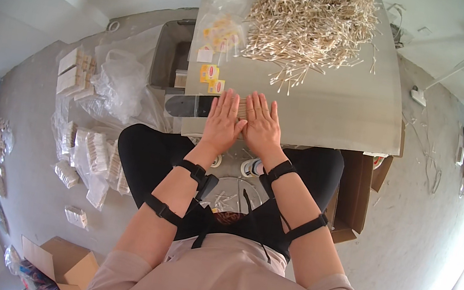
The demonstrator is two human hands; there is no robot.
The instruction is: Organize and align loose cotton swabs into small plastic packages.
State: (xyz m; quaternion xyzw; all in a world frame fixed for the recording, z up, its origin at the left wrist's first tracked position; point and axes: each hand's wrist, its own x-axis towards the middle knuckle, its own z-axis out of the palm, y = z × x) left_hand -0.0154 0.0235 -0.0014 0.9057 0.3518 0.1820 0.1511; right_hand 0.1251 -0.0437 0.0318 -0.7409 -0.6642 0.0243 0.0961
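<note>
swabs [243,108] lie between the hands [223,125]

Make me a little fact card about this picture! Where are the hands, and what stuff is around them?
Left hand: flat, fingers pointing away from the body
Right hand: flat too, beside the left
Between them: a row of thin sticks
Farther up the table: big pile of cotton swabs
Left of the pile: yellow cards
</note>
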